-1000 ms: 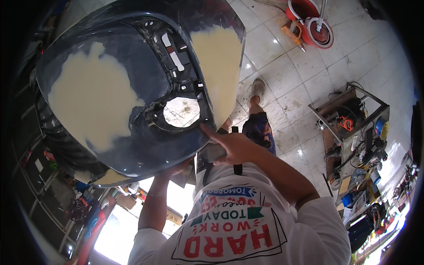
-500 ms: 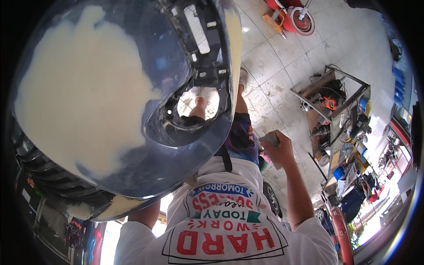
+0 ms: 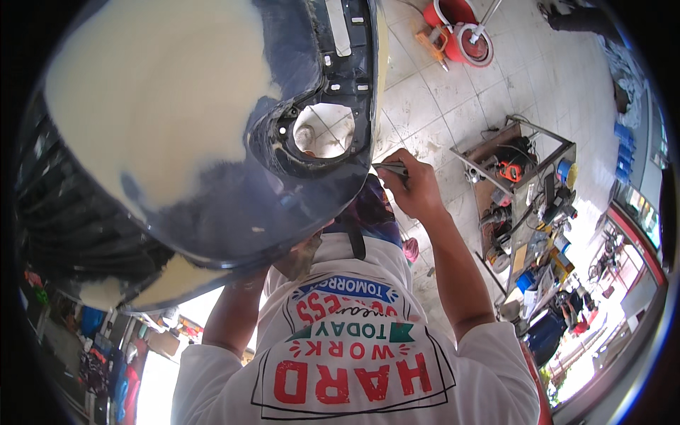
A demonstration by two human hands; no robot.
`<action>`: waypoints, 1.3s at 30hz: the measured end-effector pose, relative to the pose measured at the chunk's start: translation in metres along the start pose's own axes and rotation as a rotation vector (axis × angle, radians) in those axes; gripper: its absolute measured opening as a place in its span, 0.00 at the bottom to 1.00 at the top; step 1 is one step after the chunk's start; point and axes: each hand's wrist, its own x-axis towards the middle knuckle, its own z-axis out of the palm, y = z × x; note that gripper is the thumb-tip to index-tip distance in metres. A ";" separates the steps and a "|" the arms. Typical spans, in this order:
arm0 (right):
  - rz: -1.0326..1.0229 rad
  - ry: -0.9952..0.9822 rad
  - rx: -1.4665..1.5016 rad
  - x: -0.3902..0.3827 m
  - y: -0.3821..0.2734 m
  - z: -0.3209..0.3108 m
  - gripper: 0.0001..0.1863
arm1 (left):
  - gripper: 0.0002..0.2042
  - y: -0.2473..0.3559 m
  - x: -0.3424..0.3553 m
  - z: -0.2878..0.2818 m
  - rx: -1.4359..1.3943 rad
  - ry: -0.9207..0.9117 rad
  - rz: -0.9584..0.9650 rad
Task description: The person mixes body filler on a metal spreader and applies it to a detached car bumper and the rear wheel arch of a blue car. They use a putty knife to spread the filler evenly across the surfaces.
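Observation:
A large dark car bumper [image 3: 212, 212] with pale filler patches [image 3: 142, 99] and a round opening fills the left of the view. My right hand [image 3: 413, 183] is closed round a grey flat pad or block [image 3: 393, 170] at the bumper's right edge. My left forearm [image 3: 230, 315] reaches up beneath the bumper's lower edge; the left hand's fingers are hidden there. A brownish-grey flat piece [image 3: 299, 261] shows under that edge, and I cannot tell whether my left hand holds it.
A red bucket [image 3: 473, 46] with a pole and an orange tool stands at upper right on the tiled floor [image 3: 460, 99]. A metal cart [image 3: 563, 152] crowded with tools is at right. Another person's dark-trousered leg [image 3: 584, 21] shows at top right. Shelved clutter [image 3: 92, 319] lines the lower left.
My right hand has left the bumper's lower edge, swung out right, then risen to its right edge with the pad. The bumper has shifted in view.

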 end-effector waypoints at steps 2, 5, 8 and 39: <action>0.029 -0.044 0.000 0.004 0.005 0.003 0.10 | 0.27 0.011 -0.002 0.002 -0.033 0.018 -0.031; 0.009 -0.055 0.002 0.005 0.013 0.006 0.11 | 0.27 0.020 -0.008 0.007 -0.233 0.022 -0.115; -0.059 0.000 -0.079 0.005 0.018 0.010 0.12 | 0.27 0.019 -0.012 0.016 -0.328 0.162 0.041; -0.360 0.081 -0.245 0.006 0.016 0.010 0.14 | 0.35 0.010 -0.014 0.046 -0.451 0.232 0.040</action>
